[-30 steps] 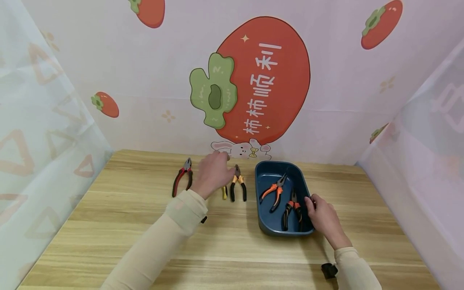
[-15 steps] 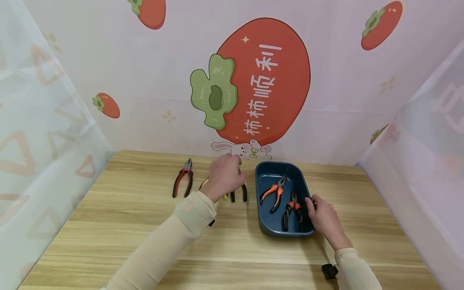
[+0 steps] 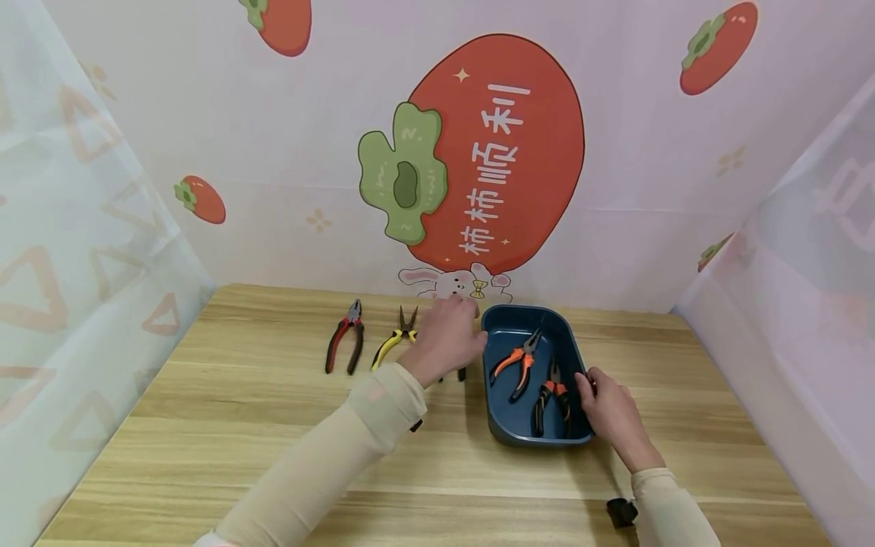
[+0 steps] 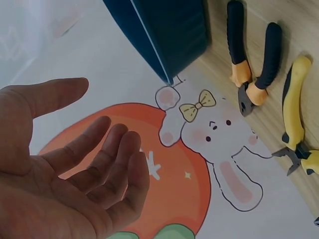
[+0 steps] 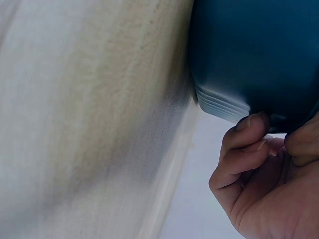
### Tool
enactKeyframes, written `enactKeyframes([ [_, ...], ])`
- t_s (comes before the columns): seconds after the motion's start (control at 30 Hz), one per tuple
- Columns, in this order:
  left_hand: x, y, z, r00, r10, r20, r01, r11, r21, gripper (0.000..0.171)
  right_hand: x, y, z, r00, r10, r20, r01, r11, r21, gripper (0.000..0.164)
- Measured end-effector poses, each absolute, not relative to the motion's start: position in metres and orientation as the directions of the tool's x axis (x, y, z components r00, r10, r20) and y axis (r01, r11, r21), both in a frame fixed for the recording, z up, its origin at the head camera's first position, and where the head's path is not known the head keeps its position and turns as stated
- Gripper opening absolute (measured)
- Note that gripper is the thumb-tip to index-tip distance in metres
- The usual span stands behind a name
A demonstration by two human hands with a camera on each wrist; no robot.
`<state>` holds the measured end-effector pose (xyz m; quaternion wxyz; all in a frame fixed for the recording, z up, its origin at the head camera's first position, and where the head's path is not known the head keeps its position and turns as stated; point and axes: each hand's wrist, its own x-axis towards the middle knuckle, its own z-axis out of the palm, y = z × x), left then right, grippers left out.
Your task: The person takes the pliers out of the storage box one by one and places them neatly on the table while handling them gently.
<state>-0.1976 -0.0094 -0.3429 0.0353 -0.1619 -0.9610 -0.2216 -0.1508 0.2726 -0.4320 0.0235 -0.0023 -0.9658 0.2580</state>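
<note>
My left hand [image 3: 446, 338] hovers over the table's back part, just left of a blue bin [image 3: 504, 418]. In the left wrist view its palm is bare and the fingers bend loosely. Below it lie pliers with black and light-orange handles [image 4: 241, 72], mostly covered in the head view. Beside them are yellow-handled pliers [image 3: 388, 349], and farther left red-and-black pliers [image 3: 335, 343]. My right hand [image 3: 614, 414] grips the bin's right side, thumb at the rim and fingers outside. Inside the bin rest orange-handled pliers [image 3: 525, 358] and black-and-orange pliers [image 3: 541, 403].
A wooden table [image 3: 225, 425] runs back to a printed backdrop [image 3: 287, 129] with persimmon drawings. Patterned sheets enclose the left and right sides. A small black object [image 3: 620, 513] sits by the right sleeve.
My left hand has moved rightward from above the yellow pliers toward the bin, uncovering those pliers and covering the light-orange-and-black ones. My right hand and the bin have stayed put.
</note>
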Motion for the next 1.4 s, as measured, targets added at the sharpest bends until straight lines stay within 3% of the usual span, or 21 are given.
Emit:
enactKeyframes([
  [0.5,-0.198,0.009,-0.346,-0.929,0.360,0.081,0.366,0.872,0.325,0.031,-0.148,0.272,-0.430,-0.999,0.016,0.046,-0.009,0.864,-0.503,0.036],
  [1.1,-0.205,0.035,-0.348,-0.911,0.410,0.045,0.398,0.845,0.357,0.021,-0.149,0.272,-0.430,-0.999,0.016,0.029,-0.001,0.860,-0.510,0.036],
  [1.4,-0.207,0.052,-0.351,-0.912,0.411,0.024,0.388,0.838,0.383,0.028,-0.149,0.272,-0.430,-0.999,0.019,0.035,-0.001,0.861,-0.508,0.036],
])
